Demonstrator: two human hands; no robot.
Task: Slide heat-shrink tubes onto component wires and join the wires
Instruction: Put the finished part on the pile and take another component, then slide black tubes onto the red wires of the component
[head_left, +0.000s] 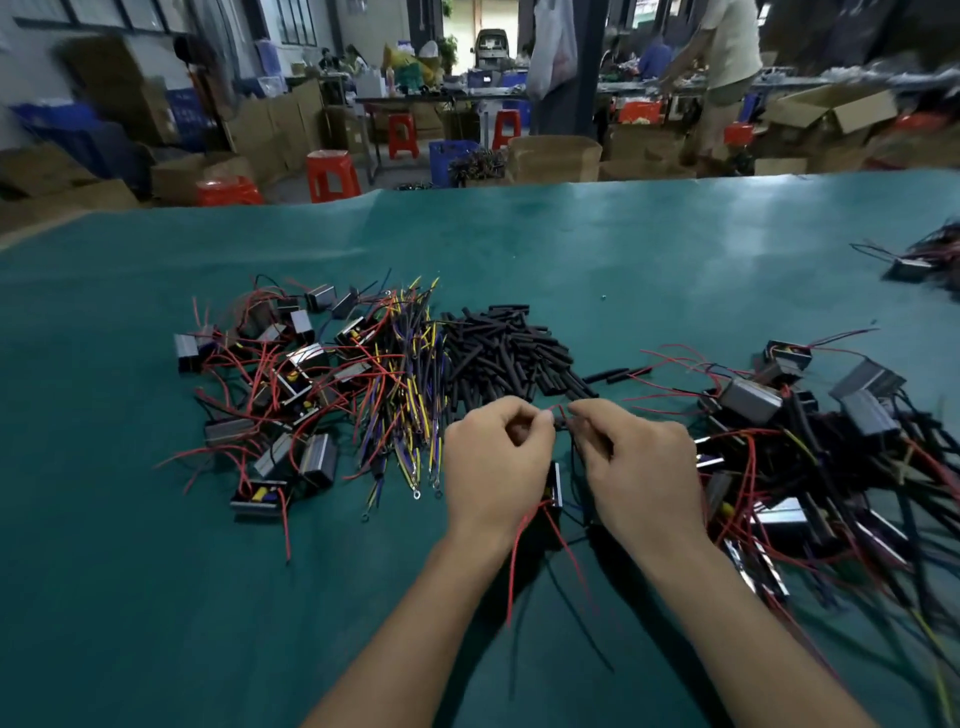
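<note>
A red wire (558, 413) is pinched between the fingertips of the left hand (496, 467) and right hand (641, 467), above the worktop's (156, 571) near edge; a black component (555, 491) hangs between the wrists. Heat-shrink tubes (504, 353) are heaped just beyond, mid-worktop.

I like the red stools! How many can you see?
4, some possibly hidden: one and another at left past the table, a third and fourth farther back.
</note>
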